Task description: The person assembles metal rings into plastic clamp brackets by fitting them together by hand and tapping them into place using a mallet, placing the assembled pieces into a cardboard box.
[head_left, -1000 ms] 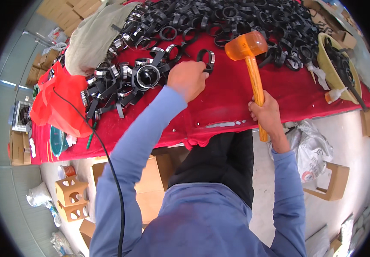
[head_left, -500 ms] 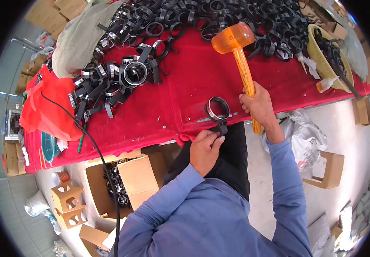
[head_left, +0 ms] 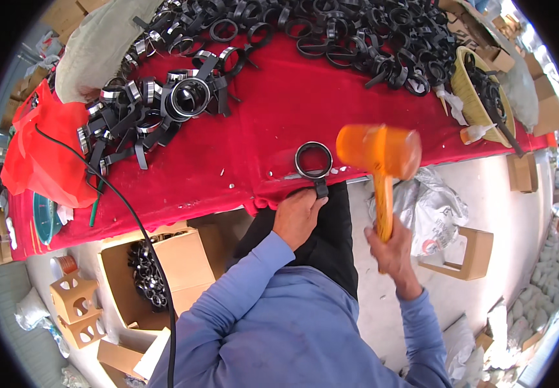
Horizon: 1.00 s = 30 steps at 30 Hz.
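Ahead of you: heap of black rings [head_left: 370, 32] on the red cloth [head_left: 253, 123].
Your left: red bag [head_left: 40, 149].
Below you: cardboard box [head_left: 169, 265] of rings.
Your right: yellow basket [head_left: 470, 87].

Mallet [head_left: 379, 152]: translucent orange plastic head, glossy. Ring clamp [head_left: 313, 160]: shiny metal band, black matt tab. Table cover [head_left: 253, 129]: red cloth, matt. Lower-left box [head_left: 179, 258]: brown cardboard.

Orange mallet head [head_left: 378, 150], centre right: motion-blurred, edges smeared. Right hand [head_left: 393, 249] soft-edged on the handle; its fingers cannot be told apart. Left hand [head_left: 297, 215] covers the handle of the black ring clamp [head_left: 314, 161]; grip hidden. Clamp pile [head_left: 383, 39] at upper frame edge cut off. Surface [head_left: 253, 123] runs out of view at left.
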### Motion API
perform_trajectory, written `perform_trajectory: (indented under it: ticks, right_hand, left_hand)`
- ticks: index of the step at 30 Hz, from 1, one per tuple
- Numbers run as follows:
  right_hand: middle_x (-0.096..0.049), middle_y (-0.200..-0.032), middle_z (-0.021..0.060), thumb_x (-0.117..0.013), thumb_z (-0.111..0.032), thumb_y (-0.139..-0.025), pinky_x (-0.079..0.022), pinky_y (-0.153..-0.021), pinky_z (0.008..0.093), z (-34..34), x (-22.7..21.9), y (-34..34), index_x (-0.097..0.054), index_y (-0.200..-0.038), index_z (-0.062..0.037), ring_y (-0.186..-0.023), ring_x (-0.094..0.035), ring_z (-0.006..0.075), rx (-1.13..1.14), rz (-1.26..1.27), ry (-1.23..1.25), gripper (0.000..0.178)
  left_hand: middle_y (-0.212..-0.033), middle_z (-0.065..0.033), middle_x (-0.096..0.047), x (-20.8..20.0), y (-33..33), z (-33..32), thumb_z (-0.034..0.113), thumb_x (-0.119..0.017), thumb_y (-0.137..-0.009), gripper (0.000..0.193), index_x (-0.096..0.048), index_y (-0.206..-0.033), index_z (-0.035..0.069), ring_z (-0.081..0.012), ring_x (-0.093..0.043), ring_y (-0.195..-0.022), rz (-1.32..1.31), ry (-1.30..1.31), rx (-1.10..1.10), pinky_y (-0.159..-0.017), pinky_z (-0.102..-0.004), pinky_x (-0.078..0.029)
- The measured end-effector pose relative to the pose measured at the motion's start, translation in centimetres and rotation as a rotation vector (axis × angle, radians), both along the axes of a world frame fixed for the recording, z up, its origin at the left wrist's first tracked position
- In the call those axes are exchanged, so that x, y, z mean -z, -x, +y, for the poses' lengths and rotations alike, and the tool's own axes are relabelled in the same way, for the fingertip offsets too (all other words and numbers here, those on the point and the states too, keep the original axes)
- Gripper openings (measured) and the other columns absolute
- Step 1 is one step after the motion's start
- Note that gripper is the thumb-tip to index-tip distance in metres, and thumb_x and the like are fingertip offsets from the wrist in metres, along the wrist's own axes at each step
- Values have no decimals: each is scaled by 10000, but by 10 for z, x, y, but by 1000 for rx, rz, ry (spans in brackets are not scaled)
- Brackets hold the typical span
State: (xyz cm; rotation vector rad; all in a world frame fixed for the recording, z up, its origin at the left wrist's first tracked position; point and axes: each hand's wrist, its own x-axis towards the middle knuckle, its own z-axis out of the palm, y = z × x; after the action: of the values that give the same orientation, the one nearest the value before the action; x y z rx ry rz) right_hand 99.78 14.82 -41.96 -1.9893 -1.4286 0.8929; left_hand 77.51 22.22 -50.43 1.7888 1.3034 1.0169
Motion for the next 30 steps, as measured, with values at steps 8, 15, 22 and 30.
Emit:
perform_trajectory:
  ticks: [8,15,22,30]
  right_hand:
    - [-638,-778,106,-782,-98,-898,-515,-660,349,-32,-19,6,-614,-962,6,-689,-618,189,168,79,-81,208]
    - [-670,-772,153,-760,-137,-879,-545,-688,409,-16,-23,4,-626,-1002,-9,-686,-678,283,67,13,124,222]
    - [-608,-747,77,-729,-76,-918,-489,-632,319,36,-121,16,-600,-1002,1,-653,-554,145,7,-70,-209,172]
    - [-617,-722,306,-688,-54,-906,-492,-666,565,88,-127,38,-535,-1009,22,-735,-644,522,-572,-540,-54,200]
  left_hand:
    - [-920,-207,-711,7,3,-1,125,-752,-962,139,-714,-1022,6,-422,-695,-834,21,-25,-8,-693,-472,-556]
    - [-865,-206,-680,7,4,4,128,-752,-957,154,-667,-943,1,-427,-676,-802,1,-53,35,-672,-499,-535]
    - [-837,-206,-658,3,7,1,139,-758,-954,205,-626,-883,-1,-430,-658,-788,13,-42,-21,-657,-510,-518]
    - [-844,-157,-656,4,6,0,207,-715,-981,220,-626,-904,21,-376,-670,-820,100,-48,-19,-708,-504,-539]
